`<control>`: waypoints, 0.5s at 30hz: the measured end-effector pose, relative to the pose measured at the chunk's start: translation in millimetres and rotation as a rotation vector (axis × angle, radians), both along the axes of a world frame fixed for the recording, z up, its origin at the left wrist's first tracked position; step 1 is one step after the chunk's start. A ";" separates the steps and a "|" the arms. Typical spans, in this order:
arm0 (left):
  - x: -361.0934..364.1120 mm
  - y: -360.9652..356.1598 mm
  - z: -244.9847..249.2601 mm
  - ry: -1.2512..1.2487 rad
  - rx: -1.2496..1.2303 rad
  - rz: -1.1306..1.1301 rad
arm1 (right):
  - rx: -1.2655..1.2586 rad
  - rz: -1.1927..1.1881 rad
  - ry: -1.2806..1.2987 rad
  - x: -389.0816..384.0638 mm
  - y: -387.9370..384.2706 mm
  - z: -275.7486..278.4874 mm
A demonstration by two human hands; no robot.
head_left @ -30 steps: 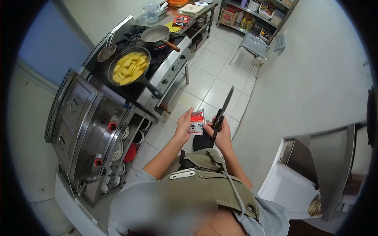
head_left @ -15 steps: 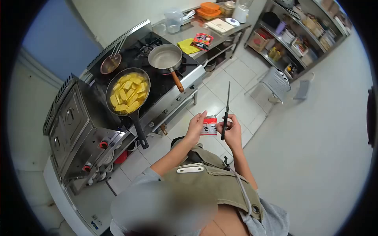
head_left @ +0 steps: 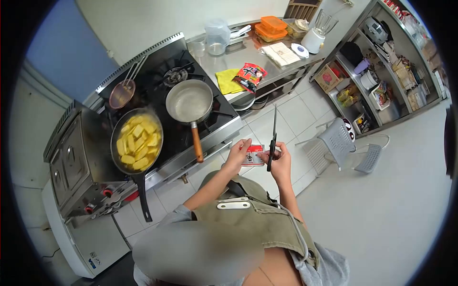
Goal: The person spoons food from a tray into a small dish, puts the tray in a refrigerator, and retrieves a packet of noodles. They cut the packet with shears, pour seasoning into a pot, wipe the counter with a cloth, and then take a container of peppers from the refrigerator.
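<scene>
My left hand [head_left: 237,155] pinches the left edge of a small red and silver seasoning sachet [head_left: 253,158], held in front of my body. Against the sachet's right side are the thumb and fingertips of my right hand [head_left: 280,161]. That same hand is closed round the black handle of a knife [head_left: 275,125], its long thin blade pointing up and away from me. To the left on the stove, a saucepan [head_left: 189,101] with a wooden handle sits on a burner. Beside it, a black frying pan [head_left: 145,190] holds yellow pieces in oil [head_left: 139,143].
A strainer [head_left: 122,94] rests at the back of the stove [head_left: 157,71]. The steel counter carries a red noodle packet [head_left: 249,77], a yellow cloth [head_left: 229,82], a plastic jug [head_left: 217,37], orange-lidded containers [head_left: 272,28] and a blender [head_left: 315,39]. A grey chair [head_left: 338,143] stands by the shelves [head_left: 377,112].
The view has shifted, bringing more of the counter and shelves into sight. Both hands stay at the sachet, which now appears tilted flatter; the knife remains in the right hand.
</scene>
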State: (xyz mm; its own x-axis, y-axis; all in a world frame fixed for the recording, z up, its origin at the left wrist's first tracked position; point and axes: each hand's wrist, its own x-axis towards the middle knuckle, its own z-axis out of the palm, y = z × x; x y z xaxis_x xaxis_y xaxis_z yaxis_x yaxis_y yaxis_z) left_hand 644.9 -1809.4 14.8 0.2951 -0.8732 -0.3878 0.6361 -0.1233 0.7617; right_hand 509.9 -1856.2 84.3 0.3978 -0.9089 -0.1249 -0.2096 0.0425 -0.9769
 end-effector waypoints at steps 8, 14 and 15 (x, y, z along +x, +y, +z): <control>30.4 -78.3 -10.2 0.189 -0.050 -0.188 | 0.093 -0.068 -0.091 19.6 -133.7 8.7; 55.9 -104.6 -21.4 0.313 -0.020 0.214 | 0.140 0.024 -0.113 61.4 -242.5 -8.1; 59.3 -108.4 -16.3 0.322 -0.034 0.272 | 0.139 0.080 -0.109 75.2 -264.9 -16.1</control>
State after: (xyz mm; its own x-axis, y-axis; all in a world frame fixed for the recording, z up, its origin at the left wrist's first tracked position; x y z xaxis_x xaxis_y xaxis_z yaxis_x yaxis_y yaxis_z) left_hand 704.1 -1917.8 -1.5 0.3851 -0.7941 -0.4701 0.8481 0.1038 0.5195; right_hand 585.1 -2121.1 68.3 0.4865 -0.8507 -0.1990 -0.1113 0.1656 -0.9799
